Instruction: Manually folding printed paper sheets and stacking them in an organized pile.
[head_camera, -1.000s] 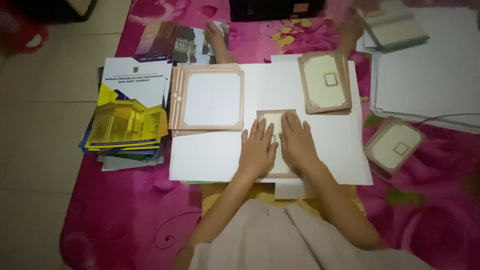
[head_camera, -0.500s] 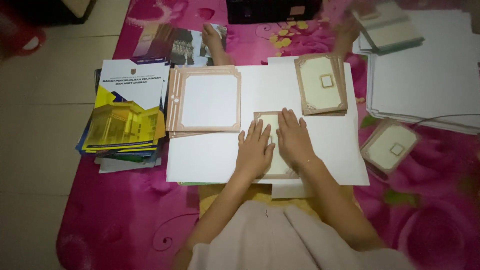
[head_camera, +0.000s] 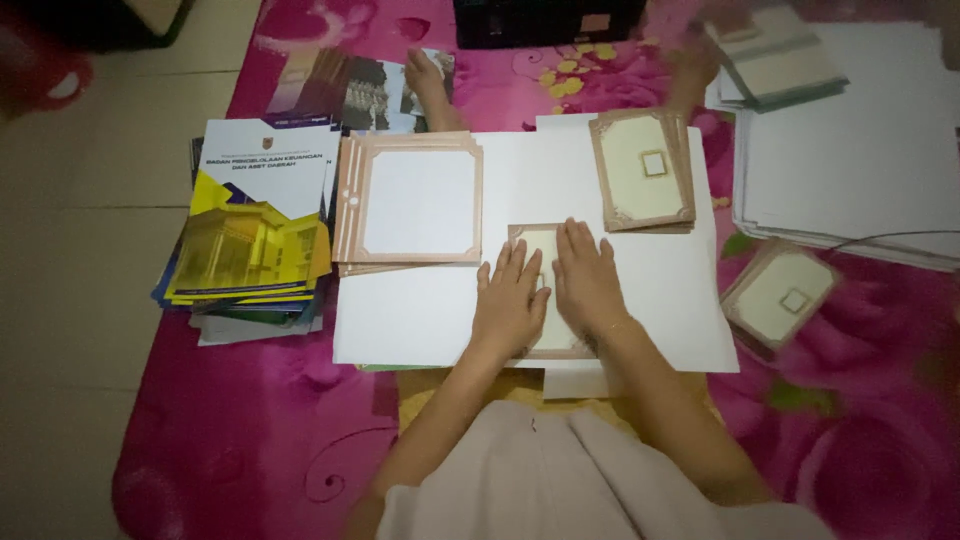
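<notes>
Two hands lie flat, side by side, on one brown-bordered card (head_camera: 545, 290) near the front edge of a big white sheet (head_camera: 420, 320). Left hand (head_camera: 508, 300) covers the card's left part, fingers straight & spread a bit, palm down, not gripping anything. Right hand (head_camera: 587, 285) covers the right part, same way: fingers stretched out, pressing flat, nothing grasped. Only a cream strip of the card shows btwn the hands, plus its top edge & bottom right corner.

White sheet sits on a pink flowered mat (head_camera: 200, 440). On the sheet, to the left & just above the hands: a stack of larger frames (head_camera: 410, 200), brown border w/ white middle, nearly touching the card's top left corner. Upper right on the sheet: a small pile of cream cards (head_camera: 640, 170) w/ brown edge & a little square in the middle, tilted slightly, apart from the hands.

Off the sheet, right side: one more cream card (head_camera: 780, 295) of that kind, lying askew on the mat. Behind it a pile of white paper (head_camera: 850, 170), w/ a thin stack of greenish-edged sheets (head_camera: 770, 60) at its far corner, blurred.

Left of the sheet: stack of booklets (head_camera: 255, 230), yellow & blue covers, top one part white. Past that, pale floor tiles (head_camera: 80, 250). Far side of the sheet, two bare feet; one foot (head_camera: 430, 85) rests by some photo prints (head_camera: 350, 90).
</notes>
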